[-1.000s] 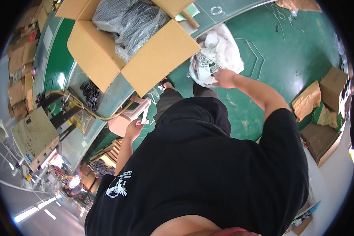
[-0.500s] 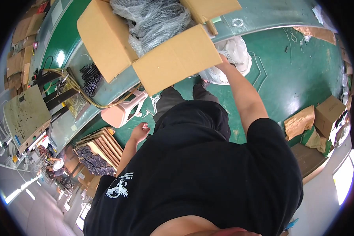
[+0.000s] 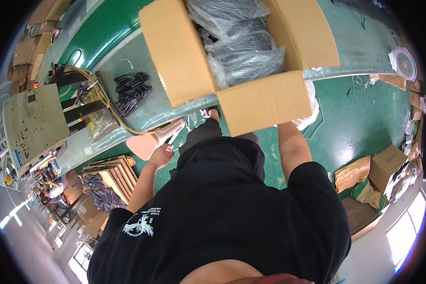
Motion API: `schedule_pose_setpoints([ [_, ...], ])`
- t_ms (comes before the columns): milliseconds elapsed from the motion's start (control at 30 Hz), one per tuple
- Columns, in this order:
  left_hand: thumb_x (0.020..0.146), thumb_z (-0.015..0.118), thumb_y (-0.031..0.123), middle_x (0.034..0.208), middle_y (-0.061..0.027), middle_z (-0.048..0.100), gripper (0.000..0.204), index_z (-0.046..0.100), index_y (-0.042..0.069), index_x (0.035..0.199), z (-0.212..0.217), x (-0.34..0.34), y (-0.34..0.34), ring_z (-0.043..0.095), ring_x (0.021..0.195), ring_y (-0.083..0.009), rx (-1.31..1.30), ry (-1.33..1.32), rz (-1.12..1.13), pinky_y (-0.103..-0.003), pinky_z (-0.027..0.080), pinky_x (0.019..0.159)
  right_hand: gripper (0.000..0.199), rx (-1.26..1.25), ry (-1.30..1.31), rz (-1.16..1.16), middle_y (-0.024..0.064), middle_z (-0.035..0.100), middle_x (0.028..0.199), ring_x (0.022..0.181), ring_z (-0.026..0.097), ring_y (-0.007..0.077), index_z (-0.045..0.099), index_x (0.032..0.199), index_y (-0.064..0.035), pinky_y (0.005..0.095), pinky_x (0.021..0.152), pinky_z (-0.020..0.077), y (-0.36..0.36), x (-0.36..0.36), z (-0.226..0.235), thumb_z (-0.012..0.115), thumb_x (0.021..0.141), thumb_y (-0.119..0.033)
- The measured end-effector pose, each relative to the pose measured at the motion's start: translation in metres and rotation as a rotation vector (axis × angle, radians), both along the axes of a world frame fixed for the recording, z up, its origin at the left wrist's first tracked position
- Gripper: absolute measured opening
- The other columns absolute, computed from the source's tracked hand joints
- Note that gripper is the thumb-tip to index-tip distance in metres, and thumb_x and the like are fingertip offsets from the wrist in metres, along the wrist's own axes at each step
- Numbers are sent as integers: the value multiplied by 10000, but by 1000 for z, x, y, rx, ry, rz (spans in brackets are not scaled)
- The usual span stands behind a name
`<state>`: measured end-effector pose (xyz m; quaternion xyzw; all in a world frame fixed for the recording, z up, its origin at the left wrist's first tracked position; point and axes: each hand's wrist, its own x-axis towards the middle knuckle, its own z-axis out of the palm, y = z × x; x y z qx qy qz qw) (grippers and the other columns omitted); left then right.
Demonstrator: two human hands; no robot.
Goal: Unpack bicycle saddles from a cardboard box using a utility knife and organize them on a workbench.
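Left hand (image 3: pixel 162 156) is being held fingers half-curled, pinch unclear; right hand's can't be told 'cause it's being hidden by that flap (image 3: pixel 269 105).

At twelve o'clock the upper edge cuts off the open cardboard box (image 3: pixel 175 52) and its bubble wrap (image 3: pixel 248 61), whose dark contents are too hazy to identify. The box's near flap (image 3: pixel 267 102) hides the person's right hand at two o'clock, so its grip cannot be told, and covers most of a white plastic bag (image 3: pixel 314 102) and the right foot. At ten o'clock, what the left hand (image 3: pixel 162 156) may pinch is too small to tell. Toward eight, a distant co-worker (image 3: pixel 57 190) is tiny and blurred.
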<state>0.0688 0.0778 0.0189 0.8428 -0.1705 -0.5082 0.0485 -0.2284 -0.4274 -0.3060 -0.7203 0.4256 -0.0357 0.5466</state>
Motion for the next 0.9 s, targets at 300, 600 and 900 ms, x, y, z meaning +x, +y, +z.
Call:
schedule_pose_setpoints([
  [300, 921, 665, 209, 1103, -195, 714, 365, 654, 27, 1237, 43, 138, -21, 705, 1021, -342, -322, -223, -103, -430, 550, 901, 479, -121, 22, -4, 222, 725, 1180, 1079, 703, 386, 742, 1120, 7, 439, 956, 548, 5, 114, 64, 728, 837, -379],
  [600, 914, 655, 3, 1101, -150, 695, 290, 653, 38, 1202, 168, 218, -241, 701, 987, -313, -1036, -681, -425, -363, 560, 864, 455, -126, 32, -169, 220, 728, 1166, 1067, 706, 384, 743, 1118, 3, 440, 949, 550, 43, 137, 98, 722, 849, -363],
  [900, 859, 778, 323, 1403, -254, 573, 706, 503, -42, 1397, 140, 256, -483, 545, 1320, -389, -707, -682, -1051, -440, 443, 1124, 431, -45, 89, -377, 219, 732, 1153, 1055, 709, 381, 744, 1117, -1, 440, 942, 552, 57, 123, 116, 716, 861, -347],
])
